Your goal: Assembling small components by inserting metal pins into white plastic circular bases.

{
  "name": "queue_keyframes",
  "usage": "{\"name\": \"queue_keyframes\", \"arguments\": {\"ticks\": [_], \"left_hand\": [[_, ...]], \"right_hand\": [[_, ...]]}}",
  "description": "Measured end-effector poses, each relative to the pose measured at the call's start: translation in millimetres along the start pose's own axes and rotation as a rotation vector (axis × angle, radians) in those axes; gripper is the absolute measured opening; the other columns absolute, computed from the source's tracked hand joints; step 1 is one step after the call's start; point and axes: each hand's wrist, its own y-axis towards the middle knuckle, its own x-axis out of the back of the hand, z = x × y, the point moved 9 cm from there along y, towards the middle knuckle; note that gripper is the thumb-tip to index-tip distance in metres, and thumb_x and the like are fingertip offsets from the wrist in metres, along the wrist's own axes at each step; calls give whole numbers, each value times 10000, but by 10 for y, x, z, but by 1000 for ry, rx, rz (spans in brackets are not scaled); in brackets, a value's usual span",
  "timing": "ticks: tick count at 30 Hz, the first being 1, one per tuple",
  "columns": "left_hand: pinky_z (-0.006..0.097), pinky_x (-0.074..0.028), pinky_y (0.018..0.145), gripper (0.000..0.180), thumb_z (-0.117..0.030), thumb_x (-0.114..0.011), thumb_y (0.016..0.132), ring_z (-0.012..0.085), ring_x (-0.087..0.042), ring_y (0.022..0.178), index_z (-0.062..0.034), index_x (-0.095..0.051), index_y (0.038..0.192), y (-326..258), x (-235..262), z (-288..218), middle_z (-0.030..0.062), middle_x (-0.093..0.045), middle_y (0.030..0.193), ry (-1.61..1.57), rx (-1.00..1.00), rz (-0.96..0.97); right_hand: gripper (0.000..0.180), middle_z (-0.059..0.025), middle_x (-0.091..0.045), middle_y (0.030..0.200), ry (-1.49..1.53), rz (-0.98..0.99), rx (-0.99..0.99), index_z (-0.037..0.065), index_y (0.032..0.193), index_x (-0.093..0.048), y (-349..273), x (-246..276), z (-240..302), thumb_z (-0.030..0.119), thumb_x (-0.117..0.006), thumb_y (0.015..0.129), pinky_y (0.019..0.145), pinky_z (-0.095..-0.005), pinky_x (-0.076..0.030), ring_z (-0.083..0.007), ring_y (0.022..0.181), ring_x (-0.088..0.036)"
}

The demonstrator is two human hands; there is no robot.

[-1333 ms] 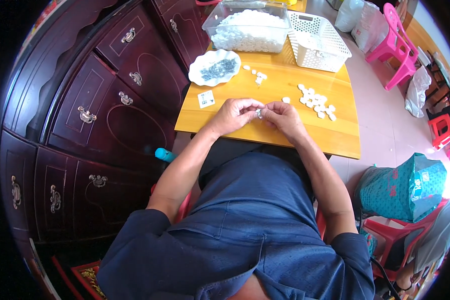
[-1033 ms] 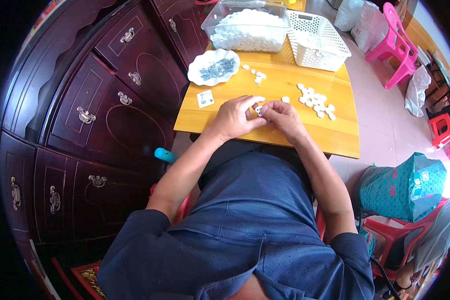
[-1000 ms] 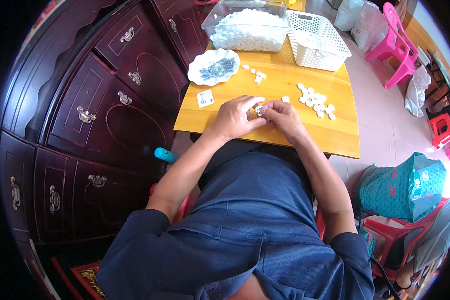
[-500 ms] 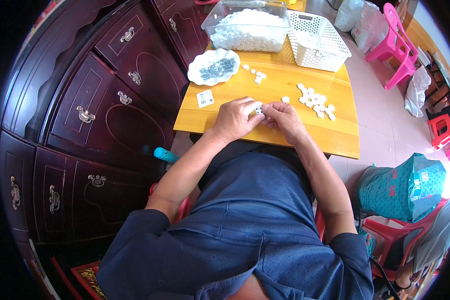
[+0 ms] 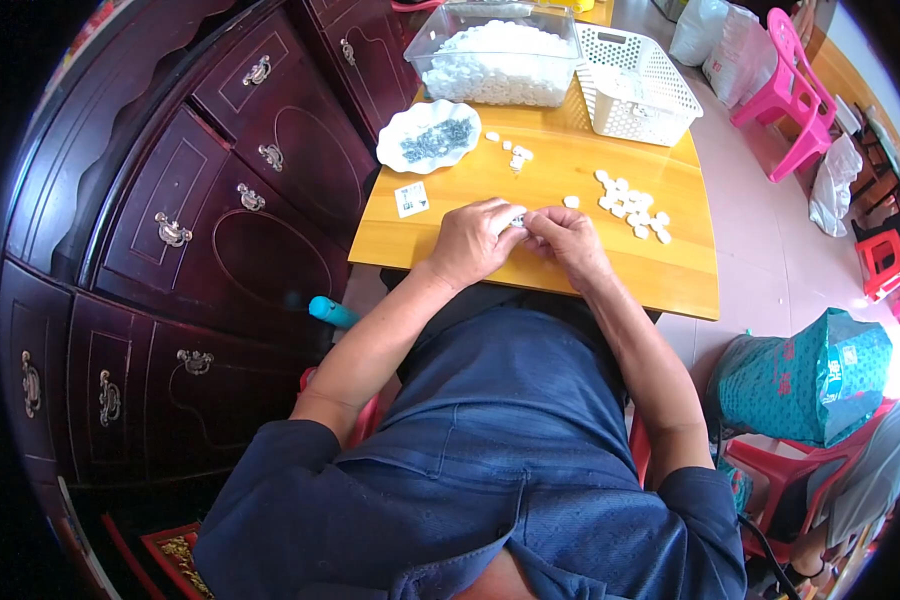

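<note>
Over the near edge of the wooden table, my left hand and my right hand meet fingertip to fingertip. Pinched between them is a small white piece with dark parts, mostly covered by the fingers. Beyond my hands lie a few small white parts. To the right is a loose cluster of white round pieces, with a single white piece nearer my right hand. A scalloped white dish at the left holds many small dark, shiny parts.
A clear plastic bin heaped with white pieces stands at the table's far side, beside a white perforated basket. A printed white card lies on the left. Dark wooden drawers flank the table. A teal bag sits at right.
My fingers have closed further over the small white piece, so less of its dark face shows. Both hands stay in nearly the same place.
</note>
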Motion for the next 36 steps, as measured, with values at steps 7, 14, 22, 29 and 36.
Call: {"name": "queue_keyframes", "arguments": {"ticks": [7, 14, 22, 29, 36], "left_hand": [[357, -536, 638, 211, -84, -724, 824, 300, -670, 726, -15, -682, 1018, 22, 42, 27, 136, -678, 881, -79, -13, -8], [319, -525, 614, 277, -44, -733, 819, 224, -650, 665, -3, -682, 1089, 21, -24, 119, 124, -683, 899, -171, 31, 68], [259, -513, 604, 181, -30, -747, 833, 115, -624, 659, 3, -679, 998, 14, 9, 226, 85, -699, 846, -317, 179, -70], [205, -460, 554, 88, -47, -719, 889, 37, -561, 616, 0, -646, 874, -62, -129, 457, -16, -642, 722, -474, 319, -24], [193, -417, 513, 108, -73, -650, 943, 36, -536, 572, -29, -633, 846, -117, -297, 531, -18, -612, 701, -751, 512, 93]], "right_hand": [[220, 6, -665, 767, 53, 0, 27, 36, 901, -717, 13, -11, 7, 241, -656, 952, 637, -212, -455, -67, 671, -571], [185, 14, -679, 806, 213, 83, -26, 77, 964, -705, 6, -51, -21, 251, -641, 969, 651, -197, -473, -53, 693, -597], [193, 14, -676, 838, 215, 63, 77, 48, 969, -704, 61, -43, -35, 229, -638, 973, 666, -216, -464, -63, 697, -585], [202, 16, -660, 824, 167, -50, 189, 50, 995, -692, 50, -43, 2, 245, -644, 980, 656, -216, -454, -67, 694, -583], [216, 5, -666, 832, 183, -56, 189, 15, 991, -686, 9, -73, 42, 226, -642, 974, 646, -219, -469, -67, 678, -575]]}}
